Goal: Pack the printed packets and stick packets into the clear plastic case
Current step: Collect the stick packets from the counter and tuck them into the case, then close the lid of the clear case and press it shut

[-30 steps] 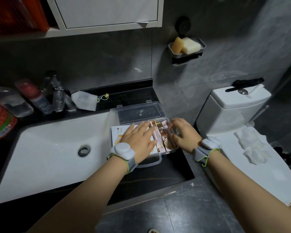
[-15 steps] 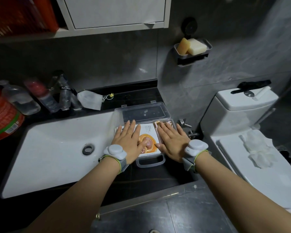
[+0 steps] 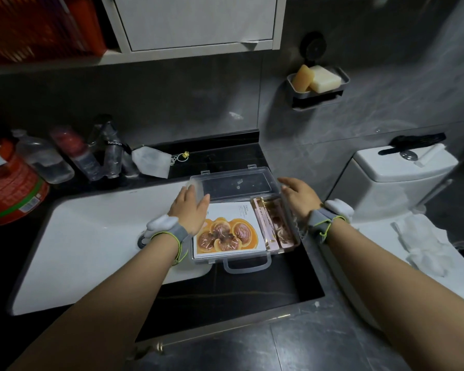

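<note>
The clear plastic case (image 3: 245, 265) sits on the black counter beside the sink, with its lid (image 3: 236, 183) hinged back and partly raised. Inside lies a white printed packet (image 3: 229, 231) with an orange mushroom picture. Pink stick packets (image 3: 275, 227) fill the strip along its right side. My left hand (image 3: 189, 210) grips the lid's left end, fingers behind the translucent corner and thumb in front. At the lid's right end, my right hand (image 3: 299, 195) holds the edge.
A white sink basin (image 3: 91, 236) lies left of the case. Bottles (image 3: 83, 153) and a red canister (image 3: 8, 183) stand along the back left. A toilet (image 3: 402, 183) is to the right, with crumpled tissue (image 3: 423, 242) on its seat lid. A soap dish (image 3: 318, 81) hangs on the wall.
Both hands lifted off the packets they were pressing flat and moved back and outward to the two ends of the lid. The printed packet and stick packets are now uncovered.
</note>
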Tool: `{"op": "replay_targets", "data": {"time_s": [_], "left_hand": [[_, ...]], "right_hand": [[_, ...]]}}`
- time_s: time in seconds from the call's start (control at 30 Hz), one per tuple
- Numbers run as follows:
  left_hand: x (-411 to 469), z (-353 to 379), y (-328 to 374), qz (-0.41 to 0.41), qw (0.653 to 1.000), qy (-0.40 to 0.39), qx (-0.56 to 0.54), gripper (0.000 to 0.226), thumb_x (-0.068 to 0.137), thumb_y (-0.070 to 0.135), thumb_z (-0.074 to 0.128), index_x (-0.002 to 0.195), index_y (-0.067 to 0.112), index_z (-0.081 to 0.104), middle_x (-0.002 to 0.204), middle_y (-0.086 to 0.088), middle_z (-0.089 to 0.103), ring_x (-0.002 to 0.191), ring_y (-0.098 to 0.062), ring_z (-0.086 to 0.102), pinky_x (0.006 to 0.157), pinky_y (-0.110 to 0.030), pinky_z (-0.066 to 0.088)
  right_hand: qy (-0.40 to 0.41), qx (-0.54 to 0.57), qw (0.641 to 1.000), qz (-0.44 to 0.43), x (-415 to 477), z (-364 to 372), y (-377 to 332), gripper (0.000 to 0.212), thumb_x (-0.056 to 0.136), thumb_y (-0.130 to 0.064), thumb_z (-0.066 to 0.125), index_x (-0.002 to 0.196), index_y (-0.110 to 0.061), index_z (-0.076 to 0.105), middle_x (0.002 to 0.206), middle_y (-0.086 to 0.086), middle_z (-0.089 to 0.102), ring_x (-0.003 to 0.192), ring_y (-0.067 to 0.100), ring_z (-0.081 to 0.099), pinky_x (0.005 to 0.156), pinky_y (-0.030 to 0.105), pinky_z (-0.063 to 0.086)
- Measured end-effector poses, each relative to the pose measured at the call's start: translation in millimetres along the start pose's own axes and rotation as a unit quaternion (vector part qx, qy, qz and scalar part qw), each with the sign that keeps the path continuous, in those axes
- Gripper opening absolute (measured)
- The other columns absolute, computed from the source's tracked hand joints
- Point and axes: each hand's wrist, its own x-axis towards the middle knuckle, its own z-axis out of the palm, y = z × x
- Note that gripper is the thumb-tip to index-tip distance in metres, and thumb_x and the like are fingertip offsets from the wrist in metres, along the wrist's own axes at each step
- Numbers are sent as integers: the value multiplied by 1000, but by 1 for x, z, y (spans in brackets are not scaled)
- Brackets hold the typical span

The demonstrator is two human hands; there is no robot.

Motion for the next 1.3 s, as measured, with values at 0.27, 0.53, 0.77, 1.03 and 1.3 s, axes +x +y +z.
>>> {"op": "replay_targets", "data": {"time_s": [0.27,0.53,0.77,1.03,1.3], "left_hand": [[11,1,10,-74,988,-20,-137,58,101,34,33,150,11,14,156,-16,25,141,-34,29,111,-37,27],[16,-8,6,-61,982,29,-178,65,96,9,37,152,21,6,156,-11,25,137,-33,36,105,-37,35],[9,-26,15,-34,978,91,-186,76,95,13,44,150,30,-7,157,-5,25,129,-34,45,97,-35,38],[-14,-44,26,22,968,146,-205,76,94,18,51,151,27,2,145,-6,43,120,-27,51,91,-28,36],[-49,-50,13,136,977,153,-58,41,95,13,45,136,16,47,135,-12,50,121,-29,50,96,-29,38]], "right_hand": [[-42,14,997,60,23,19,-1,43,94,-12,43,138,-16,42,138,13,53,126,31,50,102,30,38],[10,112,990,81,31,11,-6,54,92,-10,46,143,-21,33,138,11,52,124,31,52,105,37,42],[53,122,991,23,26,-3,-21,59,91,-14,52,145,-19,30,135,11,55,120,28,54,102,33,43],[91,116,986,-79,4,-17,-31,61,89,-14,57,143,-25,31,125,11,60,112,25,59,89,25,42],[105,-57,972,-203,-34,-28,-28,32,86,-7,56,117,-14,64,116,12,65,109,28,59,92,28,41]]}}
